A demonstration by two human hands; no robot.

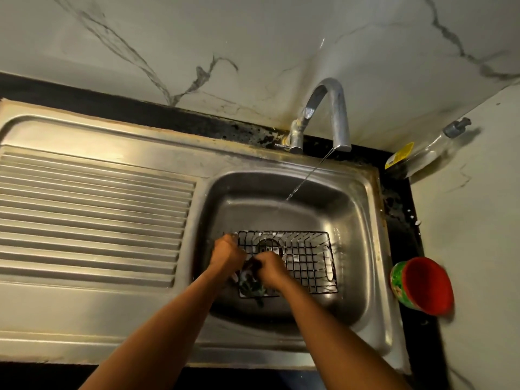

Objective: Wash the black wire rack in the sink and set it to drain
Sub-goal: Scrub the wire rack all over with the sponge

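**Scrubbing the rack low in the basin**

Washing looks to be the step in hand. The black wire rack [305, 263] lies on the floor of the sink [365, 220], most of it stretching right of both hands. The left hand [226, 250] curls round the rack's left edge. The right hand [271, 270], just beside it, closes its fingers on a dark scrub pad [250, 282] pressed to the wires.

A thin stream falls from the tap [334, 108] beyond the hands and misses the rack, so rinsing likely calls for lifting it under the water, then carrying it to the drainboard [92, 215] left of the left hand.

Right of the right hand, a red cup [422, 285] has a green printed wrap. Farther off, a bottle [422, 156] carries a yellow label. Neither is legible.
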